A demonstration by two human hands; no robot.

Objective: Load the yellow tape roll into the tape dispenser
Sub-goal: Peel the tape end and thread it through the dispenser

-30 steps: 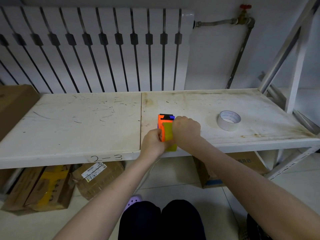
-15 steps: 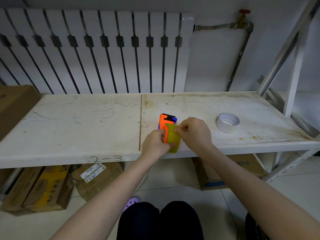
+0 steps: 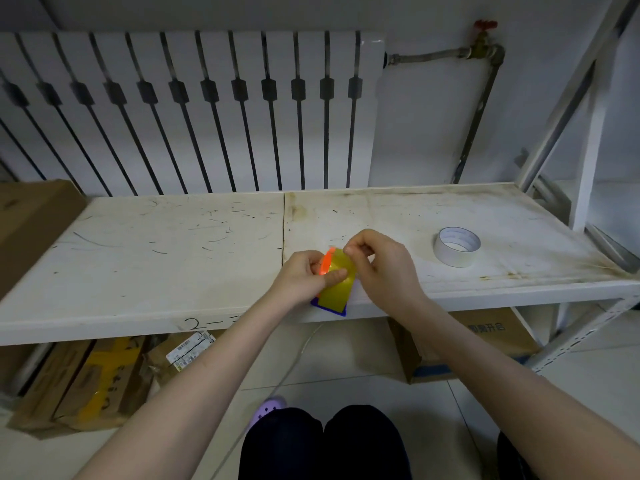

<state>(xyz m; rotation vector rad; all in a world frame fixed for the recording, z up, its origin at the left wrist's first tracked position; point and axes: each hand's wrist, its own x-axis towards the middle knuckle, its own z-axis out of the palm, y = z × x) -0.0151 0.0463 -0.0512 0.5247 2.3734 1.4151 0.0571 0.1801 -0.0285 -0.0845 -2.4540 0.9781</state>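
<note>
Over the front edge of the white shelf [image 3: 173, 271], both my hands hold the orange tape dispenser [image 3: 325, 261] with the yellow tape roll [image 3: 337, 284] on it. The dispenser's blue end [image 3: 329, 308] points down toward me. My left hand [image 3: 304, 278] grips the dispenser from the left, its thumb pressed on the yellow tape. My right hand [image 3: 381, 268] pinches the tape's upper edge with fingertips at the top of the roll. Most of the dispenser's body is hidden behind the tape and my fingers.
A white tape roll [image 3: 456, 245] lies flat on the shelf to the right. A cardboard box [image 3: 31, 220] stands at the shelf's left end. More boxes [image 3: 86, 379] sit under the shelf. A radiator [image 3: 190, 109] and the rack's metal upright [image 3: 585, 109] stand behind.
The dispenser has been turned over: its blue end, earlier pointing away, now hangs toward me. My right hand moved from covering the roll to pinching its top edge.
</note>
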